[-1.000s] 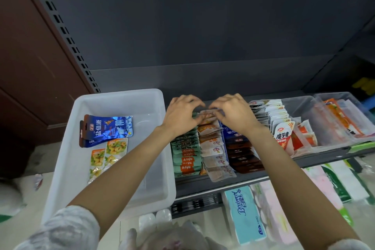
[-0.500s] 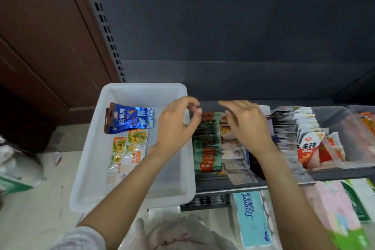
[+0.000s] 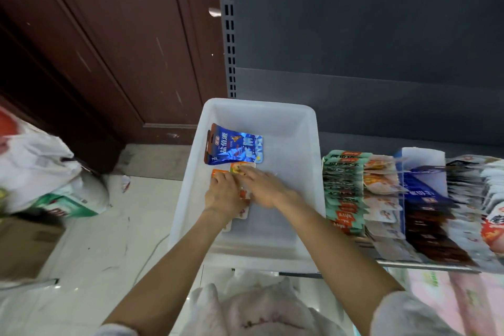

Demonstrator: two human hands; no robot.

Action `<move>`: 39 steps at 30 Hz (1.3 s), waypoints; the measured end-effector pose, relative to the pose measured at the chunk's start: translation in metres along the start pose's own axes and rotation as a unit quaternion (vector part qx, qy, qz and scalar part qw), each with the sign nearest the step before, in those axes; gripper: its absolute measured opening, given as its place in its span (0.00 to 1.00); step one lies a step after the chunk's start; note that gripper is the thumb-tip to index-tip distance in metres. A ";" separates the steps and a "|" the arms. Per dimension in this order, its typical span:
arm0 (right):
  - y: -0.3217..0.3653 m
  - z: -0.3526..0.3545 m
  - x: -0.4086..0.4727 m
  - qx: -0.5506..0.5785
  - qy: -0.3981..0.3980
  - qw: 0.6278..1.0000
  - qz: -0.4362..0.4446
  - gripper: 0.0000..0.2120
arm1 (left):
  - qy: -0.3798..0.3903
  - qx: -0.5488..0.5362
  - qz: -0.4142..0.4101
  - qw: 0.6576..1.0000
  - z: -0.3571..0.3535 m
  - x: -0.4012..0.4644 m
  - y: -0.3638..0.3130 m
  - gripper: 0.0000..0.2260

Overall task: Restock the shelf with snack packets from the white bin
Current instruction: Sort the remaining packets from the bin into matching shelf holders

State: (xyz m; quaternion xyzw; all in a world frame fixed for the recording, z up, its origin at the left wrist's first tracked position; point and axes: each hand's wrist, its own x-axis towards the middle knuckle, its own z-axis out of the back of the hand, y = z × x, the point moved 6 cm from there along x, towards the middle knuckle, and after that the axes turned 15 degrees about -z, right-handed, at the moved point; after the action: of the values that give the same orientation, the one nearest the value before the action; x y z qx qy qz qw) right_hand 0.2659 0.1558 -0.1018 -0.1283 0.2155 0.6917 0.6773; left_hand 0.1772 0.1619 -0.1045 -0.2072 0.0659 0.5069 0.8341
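White bin: We find the white bin standing at the left end of the shelf, its rim just beside the first row of stocked packets.
Blue packets: We note a small stack of blue packets lying flat on the bin floor toward the far left corner.
Orange-topped packets: We record two orange-topped packets lying side by side on the bin floor, just in front of the blue ones and largely covered by both hands.
Left hand: We see the left hand palm down inside the bin, resting on the left packet. Its fingers lie close together and bend slightly over the top edge; we cannot tell whether they have closed on it.
Right hand: We see the right hand palm down on the neighbouring packet, fingers extended and close together, tips reaching its orange end. We cannot tell if the thumb is under the packet.
Shelf: We find the shelf holding upright rows of snack packets: a green and orange row nearest the bin, a pale row next, then a dark blue and brown row. The right end is blurred.
Floor: We note a filled white plastic bag on the pale tiles to the left, beside a brown wooden door.
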 end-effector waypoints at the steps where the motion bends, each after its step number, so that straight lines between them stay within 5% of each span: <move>1: -0.002 -0.003 -0.001 -0.016 0.004 1.000 -0.011 0.31 | 0.002 0.014 -0.007 1.000 -0.002 0.002 -0.001 0.37; 7: -0.020 -0.008 -0.027 -0.079 -0.038 0.988 -0.128 0.22 | 0.032 0.044 -0.034 0.998 -0.007 0.004 -0.008 0.34; 15: -0.034 0.013 -0.048 -0.026 -0.101 0.984 -0.148 0.20 | 0.031 -0.128 -0.131 0.983 0.007 -0.001 -0.015 0.10; 19: -0.035 0.047 -0.088 0.072 -0.282 0.954 -0.074 0.15 | -0.064 -0.240 -0.243 0.938 0.064 -0.026 -0.042 0.07; 22: -0.046 0.073 -0.129 0.212 -0.301 0.929 -0.038 0.15 | -0.163 -0.267 -0.296 0.903 0.121 -0.050 -0.077 0.10; 27: -0.113 0.115 -0.213 0.325 -0.426 0.835 -0.121 0.10 | -0.280 -0.384 -0.393 0.788 0.170 -0.071 -0.148 0.04; 29: -0.155 0.118 -0.245 0.394 -0.449 0.783 -0.172 0.11 | -0.294 -0.351 -0.407 0.790 0.165 -0.060 -0.173 0.06; 34: -0.241 0.115 -0.287 0.551 -0.474 0.653 -0.212 0.05 | -0.217 -0.103 -0.433 0.869 0.114 -0.010 -0.243 0.17; 37: -0.268 0.120 -0.285 0.575 -0.460 0.645 -0.206 0.06 | -0.156 0.047 -0.427 0.889 0.082 0.013 -0.271 0.24; 39: -0.279 0.125 -0.271 0.561 -0.436 0.671 -0.211 0.06 | -0.149 0.105 -0.416 0.891 0.071 0.021 -0.278 0.21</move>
State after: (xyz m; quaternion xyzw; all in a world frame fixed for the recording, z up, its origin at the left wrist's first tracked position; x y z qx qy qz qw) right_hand 0.5701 -0.0266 0.1001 0.5500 0.2108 0.2567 0.7662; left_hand 0.4228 0.0971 0.0311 -0.0490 -0.0991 0.1288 0.9855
